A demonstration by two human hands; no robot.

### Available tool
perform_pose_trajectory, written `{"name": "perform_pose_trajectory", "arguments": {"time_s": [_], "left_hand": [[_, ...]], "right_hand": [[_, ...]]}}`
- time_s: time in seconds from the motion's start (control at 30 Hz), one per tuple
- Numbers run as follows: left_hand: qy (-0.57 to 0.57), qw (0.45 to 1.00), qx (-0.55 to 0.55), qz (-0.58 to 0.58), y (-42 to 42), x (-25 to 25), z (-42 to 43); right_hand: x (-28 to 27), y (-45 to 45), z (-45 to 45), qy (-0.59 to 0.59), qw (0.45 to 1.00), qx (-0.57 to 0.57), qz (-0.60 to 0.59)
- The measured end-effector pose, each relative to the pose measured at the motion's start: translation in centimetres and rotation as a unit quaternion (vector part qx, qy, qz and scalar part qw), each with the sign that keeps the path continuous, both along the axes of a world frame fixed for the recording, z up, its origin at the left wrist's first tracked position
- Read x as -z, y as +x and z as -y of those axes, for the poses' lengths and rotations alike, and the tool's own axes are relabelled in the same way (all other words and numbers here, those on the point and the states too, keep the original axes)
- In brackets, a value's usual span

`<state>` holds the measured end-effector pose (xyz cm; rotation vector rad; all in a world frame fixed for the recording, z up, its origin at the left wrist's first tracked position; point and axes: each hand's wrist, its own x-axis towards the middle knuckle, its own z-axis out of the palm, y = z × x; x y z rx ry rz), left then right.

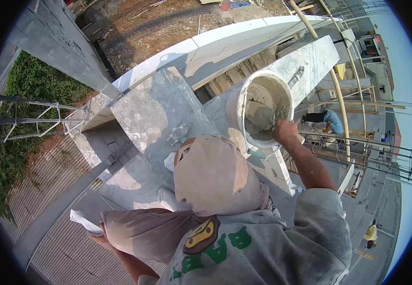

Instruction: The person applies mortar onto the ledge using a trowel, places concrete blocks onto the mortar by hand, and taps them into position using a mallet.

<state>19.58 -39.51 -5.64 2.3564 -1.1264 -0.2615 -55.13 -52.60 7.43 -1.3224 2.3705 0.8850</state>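
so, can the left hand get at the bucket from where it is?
Probably not without shifting: the left hand is out beside the thigh, seemingly holding a white object, and the raised knee stands between it and the bucket.

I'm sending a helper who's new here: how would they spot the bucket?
Find the long pale slab pointing to the picture's upper right. Follow it down towards the person's right hand. The white bucket there is the only round, wide-mouthed thing nearby, smeared grey inside.
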Motion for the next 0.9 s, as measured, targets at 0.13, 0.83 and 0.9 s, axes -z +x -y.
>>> {"name": "perform_pose_trajectory", "arguments": {"time_s": [0.13, 0.83, 0.9], "left_hand": [[0.009, 0.997, 0.055, 0.060, 1.8, 1.4, -1.0], [0.026, 0.997, -0.066, 0.028, -0.3, 0.1, 0.5], [0.007, 0.997, -0.073, -0.012, -2.5, -1.4, 1.6]], "right_hand": [[1.6, 2.0, 2.0, -0.001, 0.999, -0.044, 0.019], [-3.9, -3.5, -4.1, -0.239, 0.886, 0.225, 0.326], [-4.7, -3.8, -4.4, -0.261, 0.875, 0.247, 0.324]]}}
